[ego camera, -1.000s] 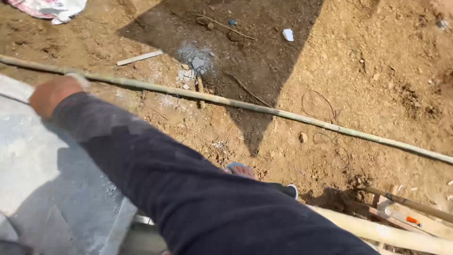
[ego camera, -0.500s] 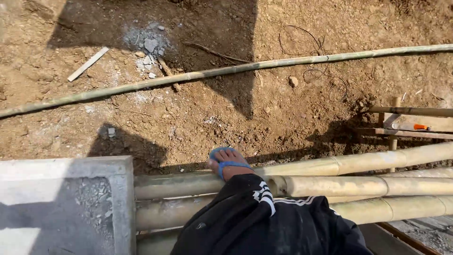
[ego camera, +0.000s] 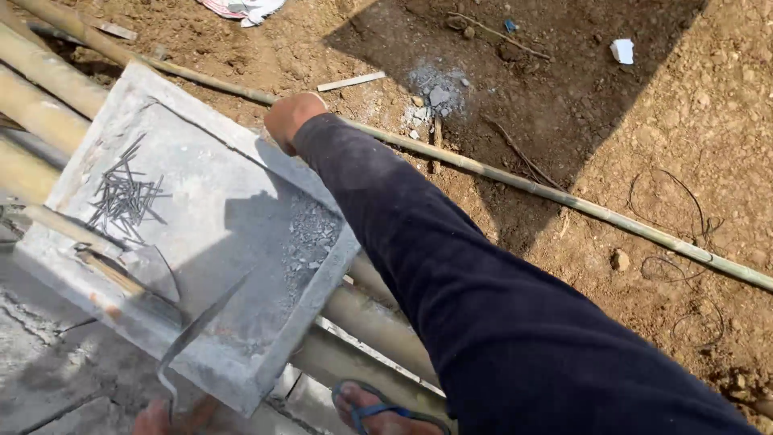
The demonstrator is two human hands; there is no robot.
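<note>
The right hand reaches far forward in a long dark sleeve and rests on the far edge of a grey concrete slab. The fingers curl down over the rim, so the hand seems closed on the slab's edge, but the fingertips are hidden behind it.

The left hand shows only partly at the bottom of the view. It is wrapped around the thin metal handle of a trowel, whose dark pointed blade lies over the near part of the slab.

The slab lies tilted across several thick bamboo poles, which run under it from the upper left to the lower right. On its left part there is a loose heap of nails. Just below them a second trowel with a wooden handle lies flat. Near the right corner there are grey mortar crumbs.

Beyond the slab a long thin bamboo stick crosses the brown soil, passing just behind the right hand. A foot in a blue sandal stands at the bottom edge, beside the poles. The sleeve covers much of the lower right ground.
</note>
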